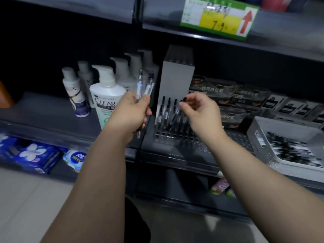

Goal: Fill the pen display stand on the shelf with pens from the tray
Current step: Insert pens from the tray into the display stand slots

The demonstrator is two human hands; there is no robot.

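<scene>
Left hand [130, 111] grips bunch of pens [143, 85], tips up, in front of shampoo bottles [107, 95]. Right hand [198, 109] pinches black top of one pen [184, 99] at display stand [163, 138] on shelf [175, 159]. Tray [257, 135] with more pens just right of stand.

Dim aisle. Light falls from above and in front, so fronts catch it while the recess behind the shampoo bottle [107, 95] goes near black. Brightest patch: the price tag [219, 16], writing smeared. Thin glare streak along the upper shelf edge [196, 36]. Whole frame soft (motion blur, likely): left hand [130, 111], its pens [145, 85], right hand [199, 111], and the pen [184, 99] it pinches, a dark smudge. Contents of the tray [259, 137] streak. Shelf lines bow toward the corners.
</scene>
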